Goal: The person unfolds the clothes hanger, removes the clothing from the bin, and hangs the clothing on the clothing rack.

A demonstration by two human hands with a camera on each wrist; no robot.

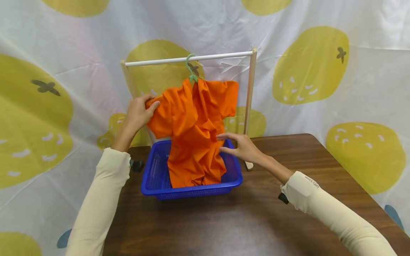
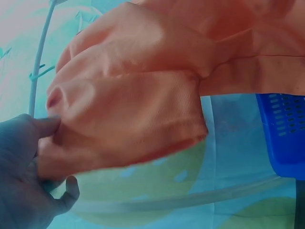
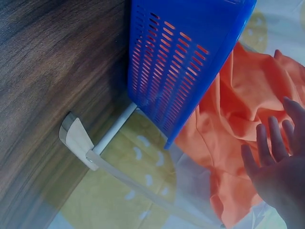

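An orange short-sleeved shirt [image 1: 195,142] hangs from a green hanger [image 1: 192,76] hooked over the white rail of a small rack. Its lower part drapes into a blue plastic basket [image 1: 235,174]. My left hand [image 1: 140,113] pinches the top edge of the left sleeve [image 2: 124,119] between thumb and fingers, drawing it out sideways. On the other side, my right hand [image 1: 241,146] is held with fingers spread and slightly bent beside the shirt's right edge, holding nothing. The right wrist view shows its fingers [image 3: 263,143] overlapping the orange cloth.
The wooden clothes rack [image 1: 251,92] stands behind the basket, with a foot [image 3: 78,143] on the brown table [image 1: 205,224]. A fruit-patterned curtain [image 1: 378,89] hangs behind and around the table.
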